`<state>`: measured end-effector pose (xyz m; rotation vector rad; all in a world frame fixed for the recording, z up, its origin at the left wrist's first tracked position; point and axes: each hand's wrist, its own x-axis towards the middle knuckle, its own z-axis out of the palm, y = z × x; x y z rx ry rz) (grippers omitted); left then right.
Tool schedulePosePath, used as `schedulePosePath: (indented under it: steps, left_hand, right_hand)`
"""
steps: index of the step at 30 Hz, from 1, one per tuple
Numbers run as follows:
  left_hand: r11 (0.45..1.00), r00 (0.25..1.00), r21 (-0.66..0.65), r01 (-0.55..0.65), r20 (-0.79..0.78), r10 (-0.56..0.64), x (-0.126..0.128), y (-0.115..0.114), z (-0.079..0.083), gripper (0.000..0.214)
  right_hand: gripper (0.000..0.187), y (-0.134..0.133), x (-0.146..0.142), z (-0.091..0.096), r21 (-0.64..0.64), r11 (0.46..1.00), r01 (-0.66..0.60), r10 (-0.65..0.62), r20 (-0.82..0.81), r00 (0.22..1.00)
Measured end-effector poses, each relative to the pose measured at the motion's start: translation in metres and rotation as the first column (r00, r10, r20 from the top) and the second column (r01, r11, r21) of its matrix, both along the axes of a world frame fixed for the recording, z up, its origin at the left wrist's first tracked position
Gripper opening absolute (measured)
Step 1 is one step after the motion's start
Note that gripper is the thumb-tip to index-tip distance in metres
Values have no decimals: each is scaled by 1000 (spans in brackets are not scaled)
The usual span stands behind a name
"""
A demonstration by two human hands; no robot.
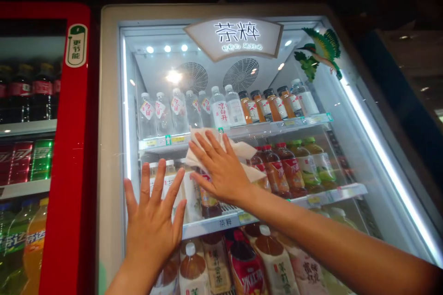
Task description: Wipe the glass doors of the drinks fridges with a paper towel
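My right hand (219, 168) lies flat with spread fingers on a white paper towel (242, 150), pressing it against the glass door (346, 101) of a lit drinks cooler. My left hand (152, 219) is open, its fingers fanned out, palm flat on the same glass near the door's left edge. Behind the glass, clear water bottles (180, 110) and orange tea bottles (266, 106) stand on the top shelf. Red-capped and green-capped bottles (297, 166) fill the middle shelf.
A red cooler (69, 156) with dark cola bottles and cans stands to the left. A sign with white characters (237, 34) and a bird sticker (321, 50) sit at the top of the glass. Larger bottles (273, 262) fill the bottom shelf.
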<state>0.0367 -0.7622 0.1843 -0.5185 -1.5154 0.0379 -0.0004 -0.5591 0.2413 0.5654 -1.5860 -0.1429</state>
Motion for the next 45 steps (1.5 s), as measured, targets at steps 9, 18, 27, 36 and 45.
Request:
schedulePosePath:
  steps: [9, 18, 27, 36, 45]
  left_hand:
    - [998, 998, 25, 57, 6, -58, -3, -5, -1, 68]
    - [996, 996, 38, 86, 20, -87, -9, 23, 0, 69]
    - [988, 988, -5, 151, 12, -151, -13, 115, 1, 68]
    - [974, 975, -41, 221, 28, -220, -21, 247, 2, 68]
    - [962, 965, -87, 258, -10, -260, -29, 360, 1, 66]
  right_hand:
    - [71, -15, 4, 3, 116, 993, -13, 12, 10, 1000]
    - [74, 14, 9, -15, 134, 991, -4, -3, 54, 999]
    - [78, 153, 3, -15, -99, 994, 48, -45, 32, 998]
    - [74, 311, 0, -41, -191, 976, 102, -96, 39, 995]
    - [84, 407, 1, -68, -70, 989, 134, -129, 65, 989]
